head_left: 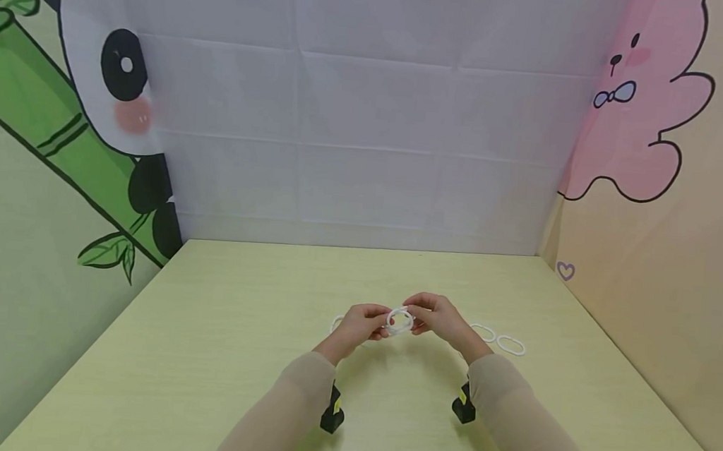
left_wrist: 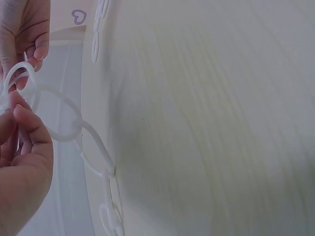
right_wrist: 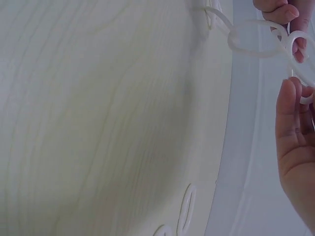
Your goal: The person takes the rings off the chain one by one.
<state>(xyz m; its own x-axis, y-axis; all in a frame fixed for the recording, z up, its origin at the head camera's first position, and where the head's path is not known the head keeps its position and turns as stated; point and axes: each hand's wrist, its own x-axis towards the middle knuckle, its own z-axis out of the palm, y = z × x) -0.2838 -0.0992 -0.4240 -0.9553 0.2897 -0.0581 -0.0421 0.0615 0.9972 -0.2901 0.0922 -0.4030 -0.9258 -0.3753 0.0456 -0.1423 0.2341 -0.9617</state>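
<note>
In the head view, both hands meet above the middle of the table, at a white plastic ring (head_left: 388, 320). My left hand (head_left: 363, 322) pinches white rings between thumb and fingers. From it a chain of linked white rings (left_wrist: 93, 132) trails down to the table, partly behind that hand in the head view. Thumb and fingertips of my right hand (head_left: 436, 315) pinch a white ring (right_wrist: 290, 42) that overlaps the chain's end. Where the rings cross between the fingertips, I cannot tell whether they are linked.
Two loose white rings, a nearer one (head_left: 511, 353) and one beside it (head_left: 494, 335), lie on the pale wooden table (head_left: 229, 371) right of the hands. A white cloth (head_left: 370, 113) hangs behind the table, with painted walls at both sides.
</note>
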